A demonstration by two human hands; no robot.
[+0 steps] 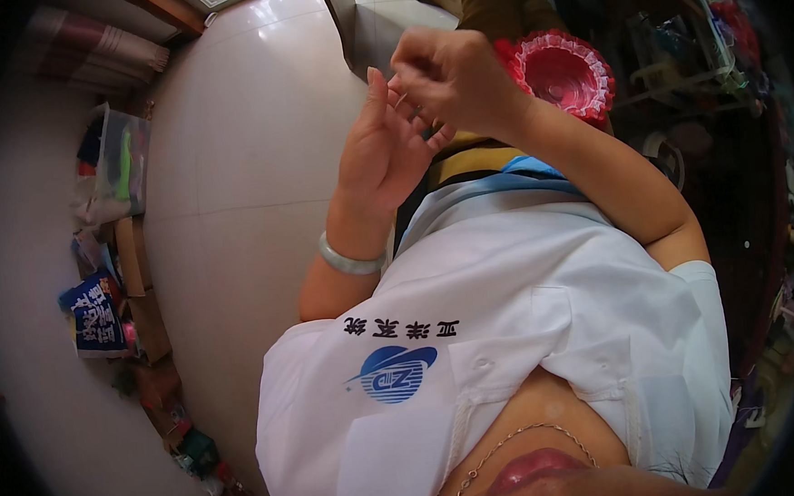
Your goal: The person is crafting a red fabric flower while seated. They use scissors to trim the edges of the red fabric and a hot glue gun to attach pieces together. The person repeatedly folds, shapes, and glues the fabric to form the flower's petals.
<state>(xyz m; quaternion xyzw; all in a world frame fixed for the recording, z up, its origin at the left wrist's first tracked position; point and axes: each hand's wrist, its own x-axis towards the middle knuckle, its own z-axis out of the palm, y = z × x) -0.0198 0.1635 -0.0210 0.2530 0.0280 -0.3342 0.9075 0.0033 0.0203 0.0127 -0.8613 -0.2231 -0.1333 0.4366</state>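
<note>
My left hand (384,143), with a pale bangle (350,254) on its wrist, is turned palm up, its thumb apart from loosely curled fingers. My right hand (458,77) is close above the left fingertips and partly covers them, its thumb and fingers bent together. A thin, light sliver (401,100) shows between the hands; what it is and which hand holds it cannot be told. Beyond my right wrist, near my legs, is a round red container (560,78) with a ruffled, white-edged lace rim.
Along the wall at the left are a clear plastic bin (122,162), open cardboard boxes (132,257) and a blue printed bag (98,317). A dark furniture panel (340,23) stands ahead on the tiled floor. Cluttered shelving (687,94) is at the right.
</note>
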